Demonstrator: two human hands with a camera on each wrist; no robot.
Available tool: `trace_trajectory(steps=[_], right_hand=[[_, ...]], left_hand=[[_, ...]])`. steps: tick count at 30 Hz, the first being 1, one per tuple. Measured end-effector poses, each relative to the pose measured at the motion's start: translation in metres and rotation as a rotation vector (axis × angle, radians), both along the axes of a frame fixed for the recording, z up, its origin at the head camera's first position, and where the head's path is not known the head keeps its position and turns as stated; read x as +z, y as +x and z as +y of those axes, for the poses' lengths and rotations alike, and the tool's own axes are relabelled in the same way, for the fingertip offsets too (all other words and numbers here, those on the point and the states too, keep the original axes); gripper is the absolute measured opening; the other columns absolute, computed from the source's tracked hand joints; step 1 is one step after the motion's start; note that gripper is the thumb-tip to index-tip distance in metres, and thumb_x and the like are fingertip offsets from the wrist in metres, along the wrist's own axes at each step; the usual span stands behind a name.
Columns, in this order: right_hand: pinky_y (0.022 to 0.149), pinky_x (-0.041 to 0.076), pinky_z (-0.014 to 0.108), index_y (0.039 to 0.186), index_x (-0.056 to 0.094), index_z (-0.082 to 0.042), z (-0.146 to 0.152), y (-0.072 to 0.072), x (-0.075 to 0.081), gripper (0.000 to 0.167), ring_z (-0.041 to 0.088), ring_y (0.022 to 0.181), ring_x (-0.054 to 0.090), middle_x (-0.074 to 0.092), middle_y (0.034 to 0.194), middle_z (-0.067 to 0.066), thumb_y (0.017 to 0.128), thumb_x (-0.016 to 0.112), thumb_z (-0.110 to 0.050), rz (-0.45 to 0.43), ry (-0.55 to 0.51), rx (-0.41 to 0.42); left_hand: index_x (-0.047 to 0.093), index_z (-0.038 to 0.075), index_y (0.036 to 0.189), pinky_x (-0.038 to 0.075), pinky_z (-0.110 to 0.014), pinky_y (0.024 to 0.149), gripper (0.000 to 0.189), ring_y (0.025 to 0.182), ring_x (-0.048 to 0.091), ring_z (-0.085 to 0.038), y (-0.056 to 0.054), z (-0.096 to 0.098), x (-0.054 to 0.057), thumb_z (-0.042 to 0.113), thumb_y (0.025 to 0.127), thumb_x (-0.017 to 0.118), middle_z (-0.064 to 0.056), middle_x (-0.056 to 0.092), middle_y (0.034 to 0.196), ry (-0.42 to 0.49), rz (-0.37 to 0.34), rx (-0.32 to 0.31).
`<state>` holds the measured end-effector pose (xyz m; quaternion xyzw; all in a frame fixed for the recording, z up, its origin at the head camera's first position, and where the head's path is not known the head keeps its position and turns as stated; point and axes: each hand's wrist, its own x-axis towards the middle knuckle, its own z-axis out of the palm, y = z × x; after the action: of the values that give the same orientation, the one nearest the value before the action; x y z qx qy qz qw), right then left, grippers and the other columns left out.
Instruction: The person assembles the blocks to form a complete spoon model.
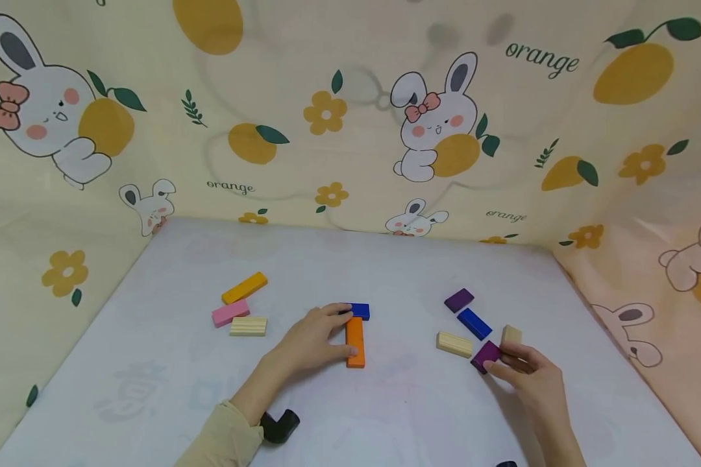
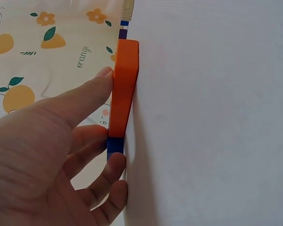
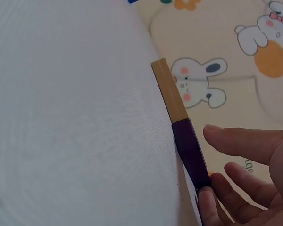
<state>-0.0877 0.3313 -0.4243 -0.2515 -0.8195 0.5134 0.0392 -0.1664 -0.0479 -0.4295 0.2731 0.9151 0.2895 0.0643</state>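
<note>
An orange block (image 1: 355, 342) lies lengthwise on the white table, its far end against a blue block (image 1: 359, 311) set crosswise. My left hand (image 1: 315, 340) is spread beside both. The thumb touches the orange block's side, and the other fingers reach to the blue block. My right hand (image 1: 534, 379) is at a purple block (image 1: 485, 357). In the right wrist view its thumb is apart from the purple block (image 3: 192, 153), with other fingertips at the block's end. A plain wooden block (image 1: 511, 334) stands just behind, partly hidden by the fingers.
Yellow (image 1: 244, 287), pink (image 1: 230, 313) and wooden blocks (image 1: 248, 326) lie to the left. Towards the right are a second purple block (image 1: 459, 299), a second blue block (image 1: 474, 323) and another wooden block (image 1: 454, 344). Patterned cloth (image 1: 362, 162) borders the table's back and sides.
</note>
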Motion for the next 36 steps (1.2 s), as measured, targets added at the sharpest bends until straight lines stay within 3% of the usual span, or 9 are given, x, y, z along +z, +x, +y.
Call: trace_trajectory(steps=[5, 13, 21, 36], right_hand=[[0.074, 0.050, 0.014, 0.136, 0.054, -0.004, -0.0004, 0.0006, 0.0000, 0.074, 0.016, 0.103, 0.055, 0.056, 0.128, 0.014, 0.073, 0.090, -0.019, -0.001, -0.019, 0.027], [0.072, 0.052, 0.017, 0.132, 0.056, 0.004, 0.0010, 0.0013, 0.0007, 0.070, 0.014, 0.092, 0.060, 0.064, 0.113, 0.015, 0.071, 0.089, -0.007, 0.101, 0.045, 0.132], [0.073, 0.050, 0.017, 0.137, 0.052, 0.000, 0.0024, -0.0023, 0.0030, 0.076, 0.031, 0.105, 0.054, 0.059, 0.122, 0.022, 0.072, 0.089, -0.014, 0.010, 0.156, 0.242], [0.075, 0.048, 0.015, 0.139, 0.051, -0.003, 0.0039, -0.0031, 0.0045, 0.077, 0.032, 0.104, 0.057, 0.060, 0.121, 0.021, 0.073, 0.089, -0.015, 0.021, 0.264, 0.325]], left_hand=[[0.053, 0.012, 0.144, 0.035, -0.052, 0.107, 0.070, 0.136, 0.039, -0.032, 0.0001, -0.0003, -0.0016, 0.049, 0.087, 0.071, -0.003, 0.041, 0.152, -0.001, 0.001, -0.002], [0.053, 0.012, 0.144, 0.036, -0.050, 0.107, 0.070, 0.136, 0.039, -0.030, -0.0001, -0.0009, -0.0035, 0.050, 0.087, 0.071, -0.002, 0.041, 0.152, 0.007, 0.004, -0.004], [0.053, 0.010, 0.143, 0.035, -0.050, 0.107, 0.070, 0.135, 0.039, -0.031, 0.0013, -0.0027, -0.0022, 0.048, 0.087, 0.072, -0.003, 0.041, 0.152, 0.018, 0.001, -0.004], [0.052, 0.012, 0.144, 0.036, -0.049, 0.107, 0.071, 0.136, 0.039, -0.029, -0.0009, -0.0005, -0.0012, 0.050, 0.088, 0.071, -0.001, 0.039, 0.153, -0.003, -0.006, -0.007]])
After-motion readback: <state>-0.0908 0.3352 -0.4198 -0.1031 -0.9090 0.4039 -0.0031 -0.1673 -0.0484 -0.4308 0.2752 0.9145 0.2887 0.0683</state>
